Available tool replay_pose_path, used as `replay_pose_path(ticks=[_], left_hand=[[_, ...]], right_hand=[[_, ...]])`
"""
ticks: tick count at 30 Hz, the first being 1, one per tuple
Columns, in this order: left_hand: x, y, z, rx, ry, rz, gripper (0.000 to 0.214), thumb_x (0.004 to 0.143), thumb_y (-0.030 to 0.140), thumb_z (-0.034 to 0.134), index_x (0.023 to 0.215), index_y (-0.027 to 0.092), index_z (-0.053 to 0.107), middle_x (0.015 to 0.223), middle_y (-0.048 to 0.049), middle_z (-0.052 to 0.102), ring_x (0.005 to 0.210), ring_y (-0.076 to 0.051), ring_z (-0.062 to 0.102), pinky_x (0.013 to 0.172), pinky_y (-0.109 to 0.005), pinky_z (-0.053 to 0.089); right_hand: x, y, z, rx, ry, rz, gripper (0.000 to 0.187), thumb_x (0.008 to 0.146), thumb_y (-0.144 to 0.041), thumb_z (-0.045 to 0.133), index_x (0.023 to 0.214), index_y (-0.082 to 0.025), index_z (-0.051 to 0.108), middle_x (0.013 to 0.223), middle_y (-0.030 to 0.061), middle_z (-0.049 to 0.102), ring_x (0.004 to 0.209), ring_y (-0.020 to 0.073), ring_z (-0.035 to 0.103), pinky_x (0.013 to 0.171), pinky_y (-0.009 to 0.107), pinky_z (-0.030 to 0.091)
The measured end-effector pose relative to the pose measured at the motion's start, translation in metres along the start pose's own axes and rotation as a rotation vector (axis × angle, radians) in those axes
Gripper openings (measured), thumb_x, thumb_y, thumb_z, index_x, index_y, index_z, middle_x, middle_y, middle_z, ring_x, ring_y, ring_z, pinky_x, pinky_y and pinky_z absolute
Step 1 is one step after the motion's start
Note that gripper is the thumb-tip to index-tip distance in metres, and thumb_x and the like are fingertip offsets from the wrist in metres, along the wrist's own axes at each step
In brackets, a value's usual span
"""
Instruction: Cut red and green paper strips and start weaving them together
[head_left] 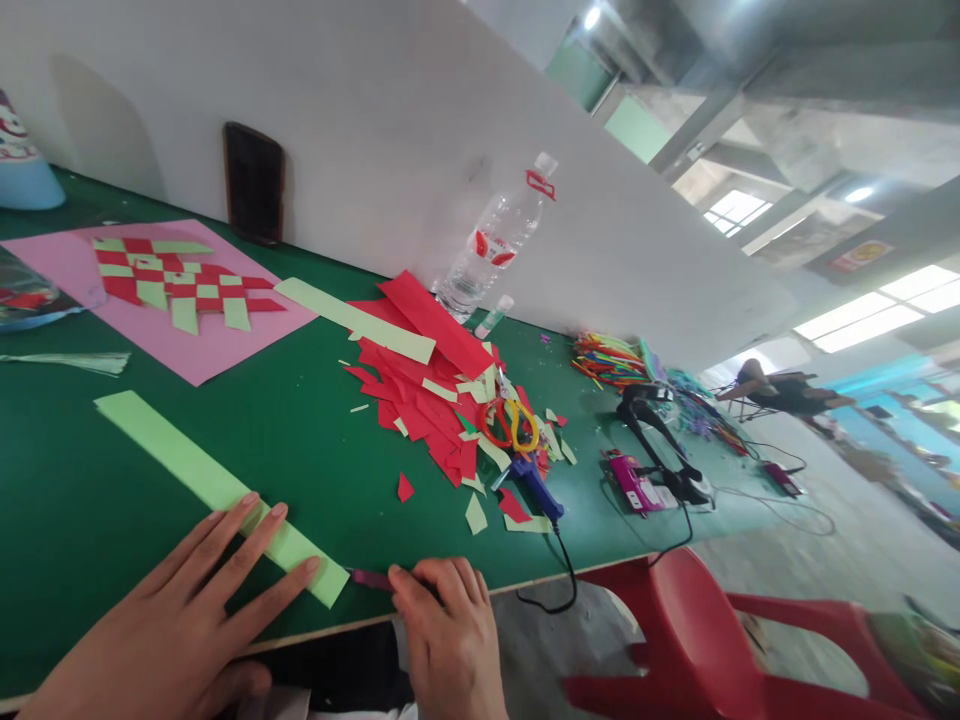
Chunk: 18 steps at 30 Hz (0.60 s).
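My left hand (180, 620) lies flat with its fingers spread, pressing the near end of a long light-green paper strip (187, 465) onto the green table (285, 440). My right hand (450, 640) is closed around a small purple tool (369, 578), whose tip points at the end of the strip near the table's front edge. What kind of tool it is stays unclear.
A pink sheet with a red-and-green woven pattern (172, 285) lies at the back left. Red and green paper scraps (427, 390), scissors (510, 425), a glue gun (536, 485), a water bottle (495, 240) and a glue stick (493, 316) crowd the middle. A red chair (697, 640) stands right.
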<state>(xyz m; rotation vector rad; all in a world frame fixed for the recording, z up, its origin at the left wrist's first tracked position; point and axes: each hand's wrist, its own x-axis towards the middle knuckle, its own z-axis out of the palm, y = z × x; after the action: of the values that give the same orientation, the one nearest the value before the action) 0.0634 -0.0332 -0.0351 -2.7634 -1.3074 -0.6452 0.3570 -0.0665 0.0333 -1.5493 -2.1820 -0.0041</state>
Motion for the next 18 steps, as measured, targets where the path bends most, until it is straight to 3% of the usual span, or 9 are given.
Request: replay_pose_path(ticks=[6,18], left_hand=[[0.001,0.002,-0.001,-0.040,0.001,-0.037,0.088,0.072,0.088,0.068,0.153,0.060,0.046,0.163,-0.0068,0.058,0.155,-0.040,0.044,0.127,-0.059,0.027],[-0.002,-0.004,-0.002,-0.018,-0.019,0.029,0.087,0.076,0.088,0.066,0.155,0.057,0.046,0.165,-0.0021,0.056,0.162,-0.037,0.030,0.132,-0.053,0.014]], right_hand=[[0.007,0.000,0.001,0.052,-0.006,-0.004,0.024,0.100,-0.015,0.062,0.109,-0.029,0.079,0.088,0.0038,0.075,0.078,0.0216,0.069,0.068,0.033,0.048],[0.016,-0.001,0.005,0.131,-0.021,-0.012,0.026,0.102,-0.015,0.059,0.111,-0.029,0.079,0.089,0.0027,0.073,0.080,0.0212,0.066,0.070,0.034,0.046]])
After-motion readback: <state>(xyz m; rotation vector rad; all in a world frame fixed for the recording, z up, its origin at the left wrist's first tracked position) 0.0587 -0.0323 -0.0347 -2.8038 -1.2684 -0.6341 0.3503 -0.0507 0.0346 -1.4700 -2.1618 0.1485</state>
